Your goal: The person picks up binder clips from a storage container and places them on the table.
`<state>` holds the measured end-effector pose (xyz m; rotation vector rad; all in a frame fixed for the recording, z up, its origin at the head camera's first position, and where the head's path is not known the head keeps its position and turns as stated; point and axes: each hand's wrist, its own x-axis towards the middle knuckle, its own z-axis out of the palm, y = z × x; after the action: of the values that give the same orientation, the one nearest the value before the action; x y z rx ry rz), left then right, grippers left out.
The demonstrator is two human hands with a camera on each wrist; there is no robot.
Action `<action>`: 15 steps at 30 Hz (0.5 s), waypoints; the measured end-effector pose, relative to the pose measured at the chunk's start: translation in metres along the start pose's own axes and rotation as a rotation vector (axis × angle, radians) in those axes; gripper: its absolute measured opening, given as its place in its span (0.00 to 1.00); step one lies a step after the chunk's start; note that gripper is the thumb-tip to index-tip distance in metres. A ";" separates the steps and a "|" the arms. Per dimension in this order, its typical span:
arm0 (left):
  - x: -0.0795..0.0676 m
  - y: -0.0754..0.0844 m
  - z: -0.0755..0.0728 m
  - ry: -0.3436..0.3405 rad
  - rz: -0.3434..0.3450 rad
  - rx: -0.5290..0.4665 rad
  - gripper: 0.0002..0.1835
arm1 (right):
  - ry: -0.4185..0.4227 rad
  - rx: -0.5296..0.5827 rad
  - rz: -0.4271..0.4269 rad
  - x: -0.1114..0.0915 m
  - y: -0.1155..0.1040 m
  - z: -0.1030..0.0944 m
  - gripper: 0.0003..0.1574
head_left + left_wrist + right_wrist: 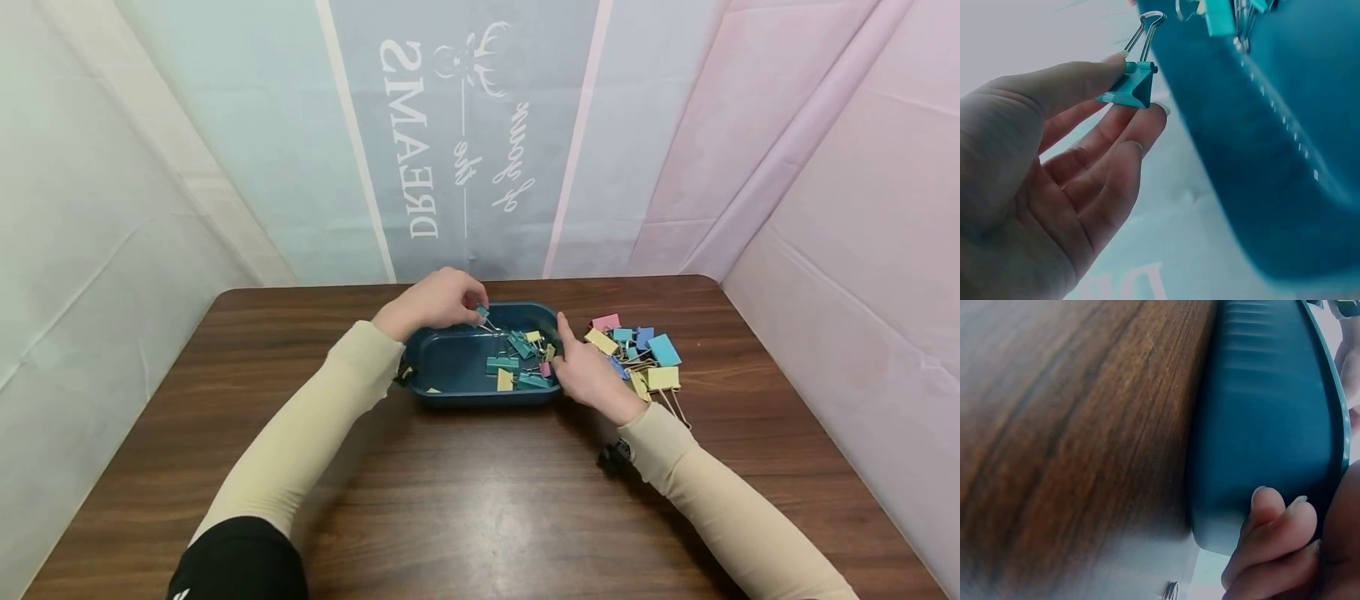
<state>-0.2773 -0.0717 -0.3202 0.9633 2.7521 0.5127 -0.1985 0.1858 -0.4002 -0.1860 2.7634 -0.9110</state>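
My left hand (pixel 442 300) pinches a small teal binder clip (pixel 1134 89) between thumb and fingers, over the far rim of a dark blue plastic basket (pixel 453 358). The clip's wire handles point away from the palm. At the basket's right end, my right hand (pixel 592 375) grips the wall, its thumb along the rim. In the right wrist view its curled fingers (pixel 1272 540) press on the outside under the rim. Inside, teal binder clips (pixel 501 365), a yellow clip (pixel 505 380) and a pink one (pixel 545 367) lie mostly toward the right side.
Beside the basket, on the right of the brown wooden table (pixel 465 500), lies a loose pile of pink, blue, teal and yellow binder clips (pixel 663 377). A printed cloth (pixel 468 167) hangs behind the table's back edge, with pale cloth at both sides.
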 end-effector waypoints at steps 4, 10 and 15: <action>-0.018 -0.009 -0.012 0.042 -0.002 -0.005 0.10 | 0.006 -0.001 0.002 0.000 0.000 0.001 0.49; -0.048 -0.031 -0.026 0.081 -0.005 -0.001 0.09 | 0.011 -0.005 -0.001 0.000 0.000 0.001 0.48; -0.077 -0.052 -0.036 0.086 -0.072 -0.062 0.09 | 0.010 -0.005 0.003 0.001 -0.001 0.001 0.48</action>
<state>-0.2577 -0.1675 -0.3022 0.8437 2.8164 0.6381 -0.1986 0.1844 -0.4006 -0.1784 2.7744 -0.9069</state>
